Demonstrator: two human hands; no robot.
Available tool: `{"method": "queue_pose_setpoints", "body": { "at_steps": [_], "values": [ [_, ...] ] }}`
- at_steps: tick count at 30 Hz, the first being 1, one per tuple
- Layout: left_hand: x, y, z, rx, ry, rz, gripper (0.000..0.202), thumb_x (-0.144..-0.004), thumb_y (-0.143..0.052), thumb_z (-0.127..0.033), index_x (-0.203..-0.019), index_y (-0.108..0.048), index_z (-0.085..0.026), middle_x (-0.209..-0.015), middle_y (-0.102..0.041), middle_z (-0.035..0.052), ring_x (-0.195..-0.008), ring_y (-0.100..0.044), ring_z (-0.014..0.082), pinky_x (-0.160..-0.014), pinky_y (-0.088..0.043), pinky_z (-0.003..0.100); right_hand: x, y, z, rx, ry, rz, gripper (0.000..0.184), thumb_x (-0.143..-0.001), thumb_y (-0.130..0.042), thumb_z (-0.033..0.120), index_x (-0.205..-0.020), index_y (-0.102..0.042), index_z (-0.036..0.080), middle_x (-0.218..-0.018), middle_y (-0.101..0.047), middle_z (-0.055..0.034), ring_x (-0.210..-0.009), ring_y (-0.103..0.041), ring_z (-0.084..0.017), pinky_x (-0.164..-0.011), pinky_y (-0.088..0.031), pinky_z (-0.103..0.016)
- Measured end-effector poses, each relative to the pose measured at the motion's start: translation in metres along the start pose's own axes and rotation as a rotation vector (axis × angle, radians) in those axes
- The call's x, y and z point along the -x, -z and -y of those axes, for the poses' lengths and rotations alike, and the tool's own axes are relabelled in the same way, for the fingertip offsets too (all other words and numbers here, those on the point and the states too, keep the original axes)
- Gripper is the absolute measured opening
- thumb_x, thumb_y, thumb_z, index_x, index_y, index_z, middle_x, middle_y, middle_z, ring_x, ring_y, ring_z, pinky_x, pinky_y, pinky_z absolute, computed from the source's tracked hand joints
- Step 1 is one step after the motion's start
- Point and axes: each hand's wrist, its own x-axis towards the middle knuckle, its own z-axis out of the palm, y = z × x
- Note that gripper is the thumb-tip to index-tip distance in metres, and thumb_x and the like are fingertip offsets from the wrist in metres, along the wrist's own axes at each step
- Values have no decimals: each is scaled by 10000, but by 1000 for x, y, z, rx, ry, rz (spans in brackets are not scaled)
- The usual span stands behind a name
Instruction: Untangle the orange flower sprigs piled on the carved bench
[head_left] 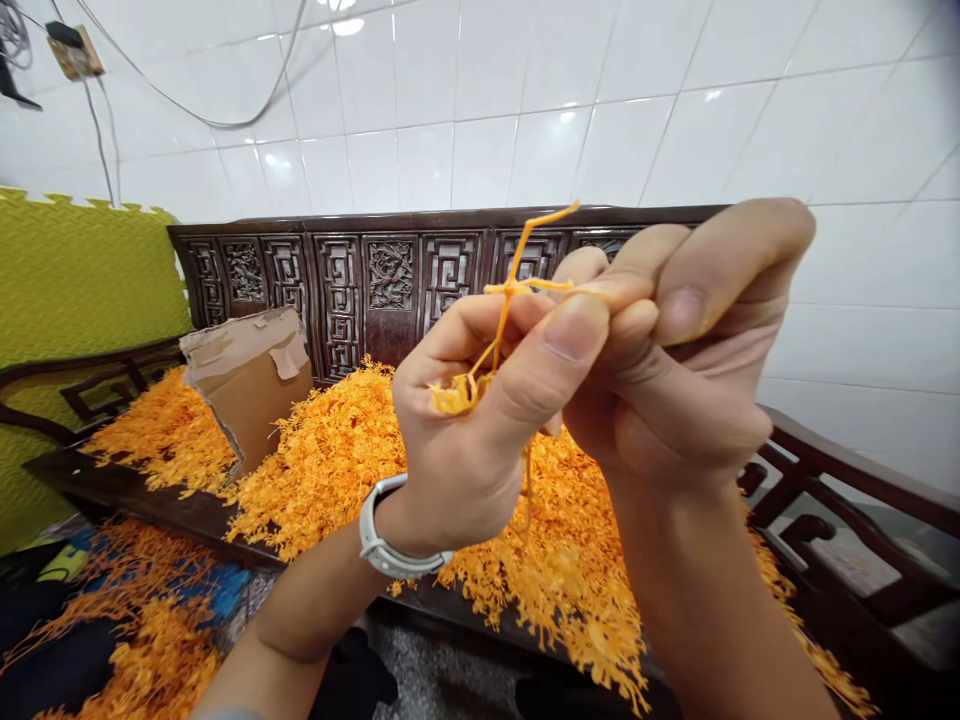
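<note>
My left hand [465, 420], with a white watch on its wrist, is closed round a thin orange plastic sprig [504, 305], its tufted end tucked against my fingers. My right hand [675, 350] pinches the same sprig's stem at a small crossing joint, thumb pressed against forefinger. Both hands are held up close together in front of me, touching. The sprig's bare tip sticks up above the fingers.
A dark carved wooden bench [360, 270] stands against a white tiled wall, heaped with orange artificial sprigs [337, 450]. A torn cardboard box [251, 380] stands in the heap at the left. More sprigs [142, 640] lie on the floor at the lower left. A green foam mat [75, 270] leans at the left.
</note>
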Motion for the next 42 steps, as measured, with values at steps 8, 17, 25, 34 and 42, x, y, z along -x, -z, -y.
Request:
{"method": "queue_pose_setpoints", "body": {
  "at_steps": [8, 17, 25, 34, 42],
  "values": [
    [1, 4, -2, -52, 26, -29, 371, -705, -949, -571, -792, -722, -291, -737, -726, -40, -618, -698, 185, -558, -551, 358, 0, -9, 13, -4, -2, 16, 302, -794, -870, 84, -753, -743, 354, -841, -758, 71, -501, -663, -153, -352, -558, -333],
    [1, 7, 1, -34, -30, 31, 262, -853, -861, -508, -804, -738, -282, -626, -641, -41, -463, -569, 115, -458, -442, 310, 3, -8, 20, 59, -38, -7, 246, -811, -876, 104, -796, -767, 323, -816, -707, 48, -505, -613, -134, -385, -570, -305],
    [0, 9, -1, -61, -20, 53, 303, -800, -888, -561, -847, -776, -283, -561, -554, -32, -423, -462, 101, -426, -366, 298, 8, -5, 17, 81, -128, -18, 238, -876, -844, 187, -855, -705, 378, -968, -804, 68, -576, -698, -180, -484, -629, -342],
    [1, 4, 2, 66, -22, 26, 208, -868, -868, -423, -849, -793, -231, -700, -653, -13, -471, -458, 68, -494, -419, 254, 9, -2, 8, 239, 41, -6, 220, -874, -851, 270, -868, -651, 360, -885, -750, 57, -606, -704, -189, -504, -609, -353],
    [0, 6, 2, 18, 14, -23, 293, -767, -936, -471, -782, -741, -254, -635, -636, -35, -466, -509, 93, -475, -435, 271, 8, -1, 7, 365, 114, -2, 185, -898, -822, 307, -870, -646, 357, -902, -756, 31, -636, -697, -211, -525, -593, -392]
  ]
}}
